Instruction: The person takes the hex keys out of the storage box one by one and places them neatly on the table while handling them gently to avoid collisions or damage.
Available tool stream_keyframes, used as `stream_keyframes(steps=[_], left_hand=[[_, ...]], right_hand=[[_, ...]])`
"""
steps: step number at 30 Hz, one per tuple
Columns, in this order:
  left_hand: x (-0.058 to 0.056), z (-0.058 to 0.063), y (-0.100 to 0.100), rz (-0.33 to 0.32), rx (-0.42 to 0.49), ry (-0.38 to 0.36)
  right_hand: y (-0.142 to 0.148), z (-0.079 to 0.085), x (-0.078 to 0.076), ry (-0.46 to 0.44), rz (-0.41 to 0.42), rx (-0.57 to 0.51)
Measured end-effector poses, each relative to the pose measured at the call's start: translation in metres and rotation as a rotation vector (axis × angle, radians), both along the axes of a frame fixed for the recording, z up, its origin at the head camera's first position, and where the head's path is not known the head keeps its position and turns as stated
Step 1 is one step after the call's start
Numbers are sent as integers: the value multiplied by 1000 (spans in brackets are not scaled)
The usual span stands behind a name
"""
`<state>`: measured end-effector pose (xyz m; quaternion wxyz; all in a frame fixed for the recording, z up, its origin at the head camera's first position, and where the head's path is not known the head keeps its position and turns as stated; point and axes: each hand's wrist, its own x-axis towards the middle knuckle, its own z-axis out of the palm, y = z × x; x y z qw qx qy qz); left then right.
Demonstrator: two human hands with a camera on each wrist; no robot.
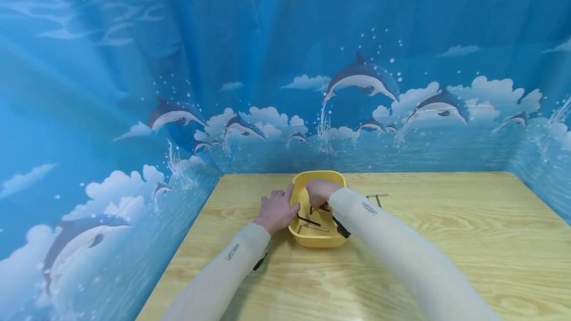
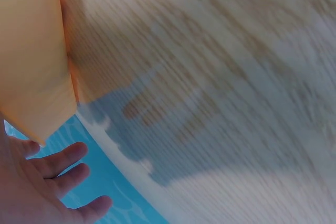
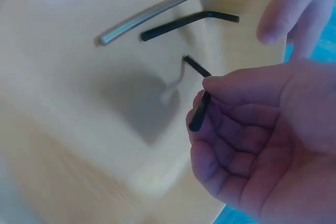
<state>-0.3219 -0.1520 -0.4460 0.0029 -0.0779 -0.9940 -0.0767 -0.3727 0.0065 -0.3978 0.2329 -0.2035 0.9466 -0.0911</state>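
A yellow plastic basin (image 1: 317, 241) stands on the table near its back edge. My left hand (image 1: 275, 210) holds the basin's left rim, thumb over the inside and index finger outside, the other fingers spread. Over the basin, my right hand (image 3: 252, 135) pinches a black hex key (image 3: 199, 111) between thumb and fingers. Below it on the basin floor lie another black hex key (image 3: 176, 26) and a silver hex key (image 3: 149, 17), close together. In the head view the right hand (image 1: 320, 192) reaches inside the basin and partly covers the held key.
To the right of the basin, thin metal keys (image 1: 377, 195) lie on the wooden table (image 1: 446, 241), partly behind the right sleeve. A blue dolphin-print curtain (image 1: 276, 63) hangs behind the table and along its left side.
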Motion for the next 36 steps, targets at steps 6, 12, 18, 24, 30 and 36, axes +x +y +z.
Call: stream_keyframes(steps=[6,12,18,24,30,36], left_hand=[[2,-2,-1,-8,15,15],[9,-11,-4,14,15,-1],[7,-8,-4,-12,21,30],[-2,1,-4,-26,14,53],[-5,1,-4,-26,15,22],[-4,-2,-3,-14,18,13]], right_hand=[[5,3,9,88,36,-43],[22,8,23,152,94,-207],[54,24,34,144,-14,-369],[88,30,42,188,-67,-437],[119,24,47,225,-110,-473],[150,13,47,239,-170,-489]])
